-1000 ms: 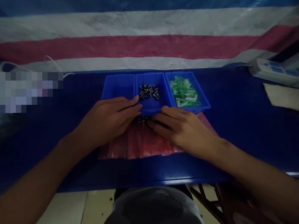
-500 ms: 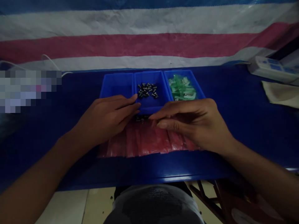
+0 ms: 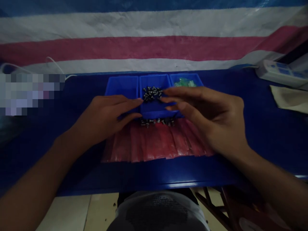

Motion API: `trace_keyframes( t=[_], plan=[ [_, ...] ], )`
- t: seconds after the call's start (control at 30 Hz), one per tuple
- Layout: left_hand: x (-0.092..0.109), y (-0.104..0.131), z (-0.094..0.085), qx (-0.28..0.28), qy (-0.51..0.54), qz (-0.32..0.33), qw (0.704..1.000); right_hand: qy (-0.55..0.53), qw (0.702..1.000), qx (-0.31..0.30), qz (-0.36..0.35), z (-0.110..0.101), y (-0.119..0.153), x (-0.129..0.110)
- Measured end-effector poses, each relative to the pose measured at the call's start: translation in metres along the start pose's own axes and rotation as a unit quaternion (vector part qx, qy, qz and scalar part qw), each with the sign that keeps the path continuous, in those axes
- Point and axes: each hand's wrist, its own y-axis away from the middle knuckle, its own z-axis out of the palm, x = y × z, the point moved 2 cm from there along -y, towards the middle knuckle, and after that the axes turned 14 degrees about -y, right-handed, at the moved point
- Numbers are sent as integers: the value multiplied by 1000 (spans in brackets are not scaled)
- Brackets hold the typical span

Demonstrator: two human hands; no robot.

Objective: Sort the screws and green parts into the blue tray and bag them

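Observation:
Three blue bins stand side by side on a blue table. Several dark-headed screws [image 3: 152, 93] lie in the middle bin [image 3: 155, 114]. More screws [image 3: 157, 121] sit in a row just in front of it, at the upper ends of overlapping red plastic bags [image 3: 156, 144]. My left hand [image 3: 108, 114] is open beside the middle bin's left wall, thumb and fingers apart, partly covering the left bin [image 3: 122, 85]. Over the middle bin's right side, my right hand [image 3: 211, 114] is open with fingers slightly curled and nothing visible between them. It hides most of the right bin [image 3: 200, 79].
Green plastic packets [image 3: 184, 82] show in the right bin. A white power strip [image 3: 276, 72] and a pale cloth [image 3: 288, 99] are at the right. White cables [image 3: 56, 65] run at the left by a pixelated area. A striped sheet [image 3: 154, 48] hangs behind the table [image 3: 154, 179].
My right hand has opened from a pinch and lifted up and right from the screw row to over the bins, uncovering more screws there. My left hand has shifted slightly left, its thumb farther apart.

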Motion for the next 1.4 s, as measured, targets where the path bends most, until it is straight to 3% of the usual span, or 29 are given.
trace_keyframes(
  t=[0.1,0.17,0.23,0.37,0.5,0.67,0.93,1.07,1.2,1.33,1.4],
  plan=[
    [-11,1,2,-25,18,-35,999,169,968,-106,-152,3,-1,-2],
    [-16,1,4,-31,31,-53,998,259,914,-185,-253,9,-3,-1],
    [-18,0,5,-25,48,-64,996,340,851,-255,-308,21,-9,1],
    [-20,-2,6,-18,62,-90,994,500,728,-370,-289,57,-18,2],
    [-19,-2,8,-22,41,-127,991,559,678,-435,-196,87,-21,1],
    [-14,-4,8,-30,41,-116,992,566,679,-440,-156,97,-24,3],
    [-14,-4,8,-45,53,-135,988,546,670,-456,-212,92,-28,14],
    [-17,-3,10,-43,78,-139,986,536,665,-428,-295,82,-28,9],
    [-17,0,11,-79,88,-135,984,487,721,-337,-361,51,-28,-10],
    [-9,2,10,-78,79,-98,989,382,807,-325,-311,16,-21,-12],
    [-3,1,9,-61,67,-67,994,335,833,-327,-295,7,-15,-5]
  ],
)
